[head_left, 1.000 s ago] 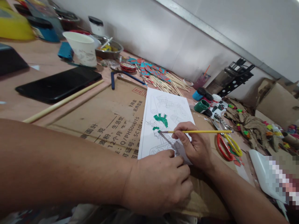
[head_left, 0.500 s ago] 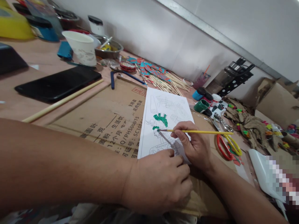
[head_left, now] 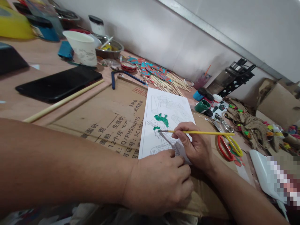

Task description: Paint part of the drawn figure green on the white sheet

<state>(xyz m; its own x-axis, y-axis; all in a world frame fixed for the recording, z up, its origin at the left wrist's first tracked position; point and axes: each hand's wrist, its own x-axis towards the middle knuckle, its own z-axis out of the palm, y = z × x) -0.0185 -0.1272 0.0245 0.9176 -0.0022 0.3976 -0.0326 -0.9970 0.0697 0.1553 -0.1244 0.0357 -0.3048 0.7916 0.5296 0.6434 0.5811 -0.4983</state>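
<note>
A thin yellow paintbrush (head_left: pixel 213 133) is pinched in my right hand (head_left: pixel 199 147), its tip meeting the white sheet of paper (head_left: pixel 150 103). The sheet bears a printed line drawing, with patches of green paint (head_left: pixel 161 119) near its middle. My left hand (head_left: pixel 161 181) lies across the sheet's near edge, fingers curled under and closed; the fingertips and anything in them are hidden. Beneath the paper is a flat piece of cardboard (head_left: pixel 93 112) with printed characters. An uncapped jar of green paint (head_left: pixel 202 106) stands beyond the sheet's right corner.
Red-and-yellow-handled scissors (head_left: pixel 226 147) lie right of my right hand. Bundled sticks (head_left: pixel 164 79) with coloured paper, blue-handled pliers (head_left: pixel 126 76), a black phone (head_left: pixel 59 82) and a paper cup (head_left: pixel 82 48) are further back. A bottle (head_left: pixel 234 76) leans by the wall.
</note>
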